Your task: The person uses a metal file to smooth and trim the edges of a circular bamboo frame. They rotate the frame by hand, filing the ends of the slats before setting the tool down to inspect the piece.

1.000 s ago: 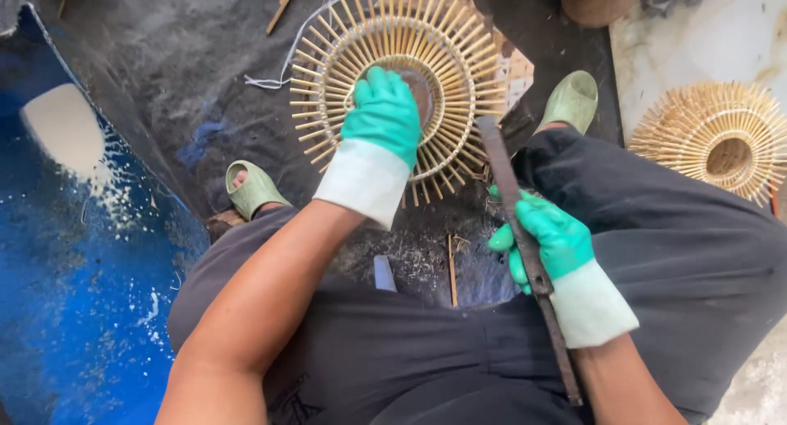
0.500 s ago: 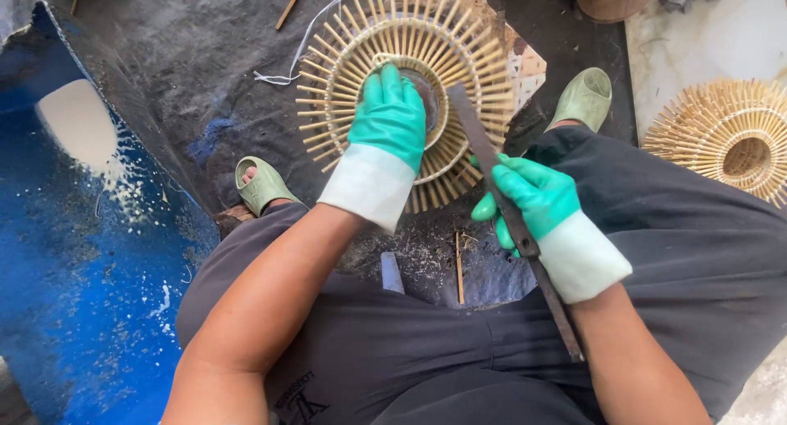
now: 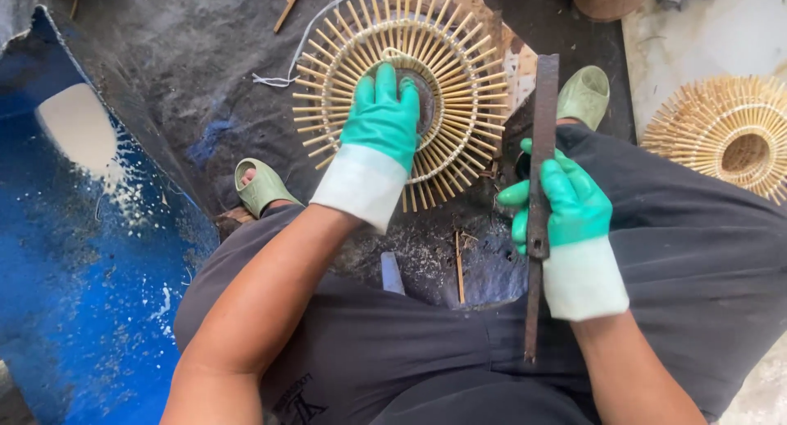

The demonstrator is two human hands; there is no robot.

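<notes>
Looking down from the head view, your left hand (image 3: pixel 379 130) lies flat, fingers spread, on the round bamboo spoke frame (image 3: pixel 402 93) in the upper middle of the frame. Your right hand (image 3: pixel 566 208) at centre right has its grip pressed around a long dark metal blade (image 3: pixel 541 146), held nearly upright. A second spoke frame (image 3: pixel 725 134) lies at the right edge.

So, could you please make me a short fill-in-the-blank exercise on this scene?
1. The left hand presses on a round ____ frame.
2. The right hand grips a long flat ____ bar.
3. Both gloves are ____.

Missing words: bamboo; metal; green
</notes>
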